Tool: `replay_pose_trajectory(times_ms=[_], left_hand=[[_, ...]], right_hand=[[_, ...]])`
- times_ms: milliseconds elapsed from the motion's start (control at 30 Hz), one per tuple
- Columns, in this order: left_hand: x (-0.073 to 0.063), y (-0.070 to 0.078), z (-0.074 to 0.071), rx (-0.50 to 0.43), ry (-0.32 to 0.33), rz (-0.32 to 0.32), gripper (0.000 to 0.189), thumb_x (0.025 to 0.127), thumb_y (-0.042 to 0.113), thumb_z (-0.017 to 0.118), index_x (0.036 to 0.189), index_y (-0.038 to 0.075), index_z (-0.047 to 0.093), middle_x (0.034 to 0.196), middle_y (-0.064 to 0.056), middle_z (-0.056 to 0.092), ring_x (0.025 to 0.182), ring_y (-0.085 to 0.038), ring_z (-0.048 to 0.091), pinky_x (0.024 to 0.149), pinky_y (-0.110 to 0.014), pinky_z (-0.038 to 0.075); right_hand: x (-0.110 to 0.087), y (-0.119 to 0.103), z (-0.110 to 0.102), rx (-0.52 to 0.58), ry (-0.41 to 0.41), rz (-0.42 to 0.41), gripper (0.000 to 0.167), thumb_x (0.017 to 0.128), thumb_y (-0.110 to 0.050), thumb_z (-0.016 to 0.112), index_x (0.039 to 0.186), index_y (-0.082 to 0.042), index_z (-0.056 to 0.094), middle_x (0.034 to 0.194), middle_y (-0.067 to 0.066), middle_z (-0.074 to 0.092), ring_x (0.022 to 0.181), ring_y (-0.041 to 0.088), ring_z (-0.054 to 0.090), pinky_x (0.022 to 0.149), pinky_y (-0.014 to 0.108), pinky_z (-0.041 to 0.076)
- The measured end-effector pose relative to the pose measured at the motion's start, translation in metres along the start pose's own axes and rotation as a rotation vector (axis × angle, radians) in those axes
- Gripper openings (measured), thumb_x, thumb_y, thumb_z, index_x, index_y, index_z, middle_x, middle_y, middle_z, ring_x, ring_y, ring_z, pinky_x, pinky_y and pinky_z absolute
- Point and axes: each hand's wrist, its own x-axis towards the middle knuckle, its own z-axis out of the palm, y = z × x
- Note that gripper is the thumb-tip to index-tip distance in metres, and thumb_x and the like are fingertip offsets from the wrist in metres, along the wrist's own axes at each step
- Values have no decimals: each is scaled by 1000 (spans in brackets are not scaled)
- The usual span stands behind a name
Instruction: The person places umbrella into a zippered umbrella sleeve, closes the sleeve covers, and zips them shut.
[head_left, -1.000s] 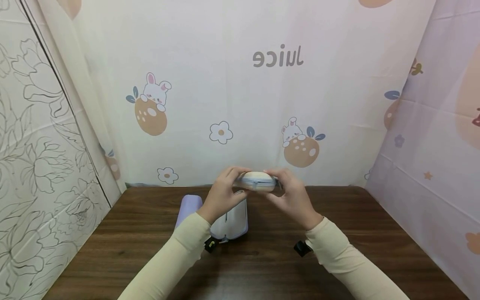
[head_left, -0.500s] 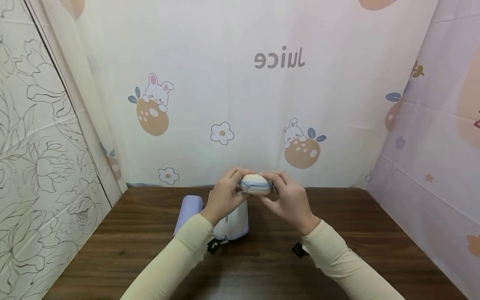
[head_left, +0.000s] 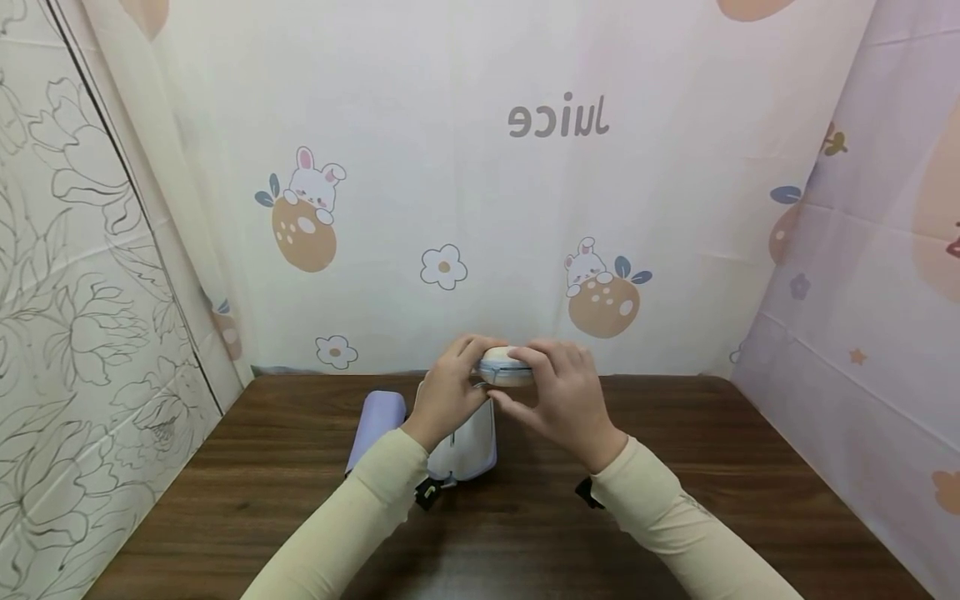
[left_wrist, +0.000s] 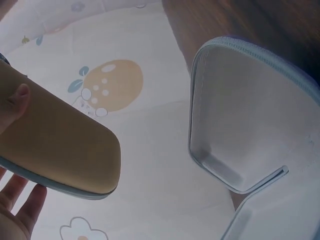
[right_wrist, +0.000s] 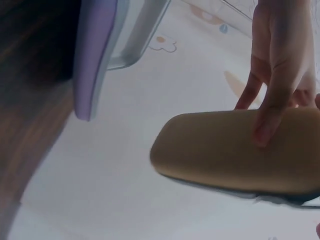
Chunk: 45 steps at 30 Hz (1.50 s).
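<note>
Both hands hold a small cream zip case [head_left: 501, 377] with a light blue zip, up in front of the wall. My left hand [head_left: 447, 387] grips its left end. My right hand [head_left: 566, 396] is at its right end, the index finger lying across the front by the zip and the thumb below. In the wrist views the case's smooth underside [left_wrist: 60, 140] faces the camera. From the right wrist, a thumb [right_wrist: 265, 132] presses that underside. Whether the zip is fully closed I cannot tell.
A larger case [head_left: 468, 446], pale inside and lilac outside, stands spread open behind my left forearm; its hollow interior [left_wrist: 255, 115] shows in the left wrist view. A lilac panel [head_left: 378, 421] lies to its left. Dark wooden table [head_left: 720, 500] below; printed curtains [head_left: 487, 192] at the back and sides.
My right hand has moved left along the small case, its fingers now covering more of the front. The case has shifted and turned slightly. My left hand keeps its grip.
</note>
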Motion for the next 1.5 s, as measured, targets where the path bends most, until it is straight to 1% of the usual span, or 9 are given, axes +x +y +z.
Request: replay_pose_trajectory(times_ms=[233, 367, 533, 700, 833, 1000, 1200, 1367, 1500], left_hand=[[-2, 1, 0, 29, 8, -24, 50, 86, 12, 81, 128, 30, 60, 122, 4, 60, 108, -13, 59, 77, -32, 57], [-2, 0, 0, 34, 22, -25, 47, 87, 12, 80, 127, 30, 60, 120, 5, 59, 104, -13, 59, 73, -32, 57], [-1, -1, 1, 54, 47, -1, 46, 87, 12, 79, 125, 29, 61, 118, 3, 60, 104, -15, 59, 73, -34, 57], [-1, 0, 1, 76, 60, 0, 42, 89, 17, 78, 125, 30, 62, 119, 5, 60, 102, -14, 60, 69, -33, 57], [-2, 0, 2, 78, 65, -14, 41, 88, 21, 79, 125, 31, 62, 119, 6, 60, 102, -13, 60, 66, -32, 57], [-2, 0, 3, 75, 65, -17, 43, 87, 25, 81, 126, 32, 62, 120, 7, 60, 105, -13, 60, 69, -35, 58], [-1, 0, 3, 52, 79, -5, 42, 88, 24, 79, 126, 29, 63, 119, 4, 60, 104, -14, 59, 73, -34, 57], [1, -1, 3, 47, 86, 2, 42, 88, 22, 80, 126, 27, 63, 119, 2, 60, 106, -16, 59, 79, -35, 55], [1, -2, 4, 48, 88, -5, 44, 87, 20, 81, 126, 27, 63, 119, 1, 61, 108, -17, 59, 82, -36, 56]], right_hand=[[11, -10, 1, -107, -84, 12, 61, 76, -40, 84, 114, -2, 56, 105, 16, 57, 95, 35, 55, 77, 49, 44], [15, -13, 2, -124, -109, 31, 54, 79, -39, 82, 107, -1, 55, 100, 16, 57, 92, 35, 55, 75, 48, 45], [20, -15, 0, -120, -154, 42, 48, 82, -40, 79, 98, -3, 53, 89, 11, 51, 81, 31, 51, 64, 44, 42], [24, -16, -3, -126, -198, 24, 41, 91, -42, 69, 89, -4, 53, 82, 9, 47, 76, 29, 47, 61, 41, 40], [24, -14, -5, -121, -192, -14, 31, 99, -33, 59, 85, -4, 56, 80, 9, 50, 76, 29, 48, 60, 41, 42], [24, -12, -7, -137, -187, -41, 27, 102, -26, 54, 86, -6, 62, 81, 8, 55, 78, 29, 52, 62, 41, 43], [21, -11, -8, -143, -124, -59, 30, 103, -28, 53, 86, -6, 66, 80, 10, 57, 73, 30, 52, 61, 43, 49], [20, -11, -8, -143, -61, -59, 28, 101, -27, 57, 84, -7, 67, 76, 9, 57, 67, 28, 51, 55, 40, 49], [18, -12, -8, -151, -57, -42, 27, 101, -28, 58, 84, -8, 66, 75, 8, 58, 64, 27, 51, 51, 38, 49]])
